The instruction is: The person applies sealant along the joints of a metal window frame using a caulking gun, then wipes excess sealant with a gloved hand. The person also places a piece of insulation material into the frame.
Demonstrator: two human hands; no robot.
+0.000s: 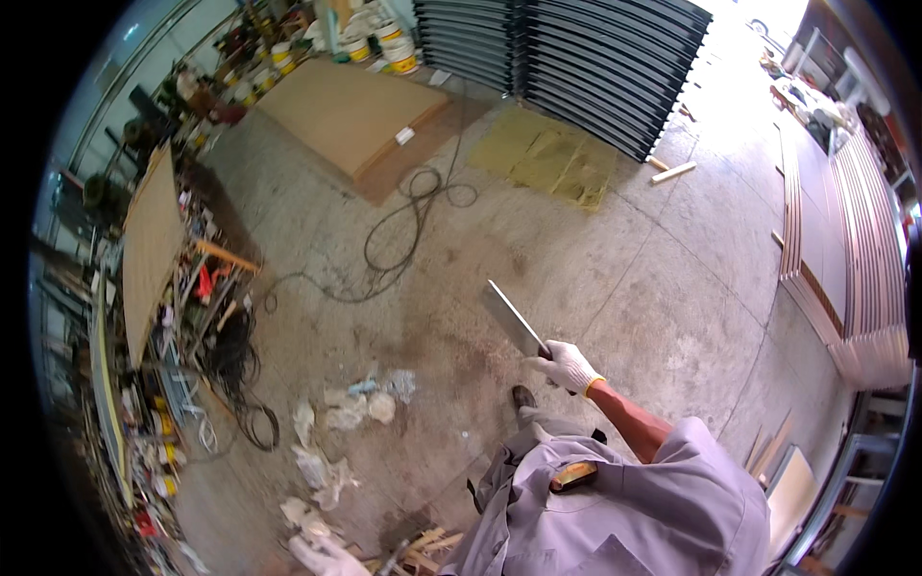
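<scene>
My right hand (567, 366), in a white glove, is closed around one end of a flat grey metal strip (512, 319) that points up and to the left above the concrete floor. My grey sleeve and shirt (624, 499) fill the lower right, and a dark shoe (523, 396) shows just below the hand. At the bottom edge a white gloved shape, apparently my left hand (327, 557), lies beside wooden scraps (423, 547). Whether it holds anything cannot be told.
White rags (346, 413) lie on the stained floor at the left. A black cable (403, 230) loops toward a flat wooden board (351, 110). Dark stacked panels (595, 67) stand at the back, timber boards (855, 250) at the right, and cluttered tool shelves (182, 317) at the left.
</scene>
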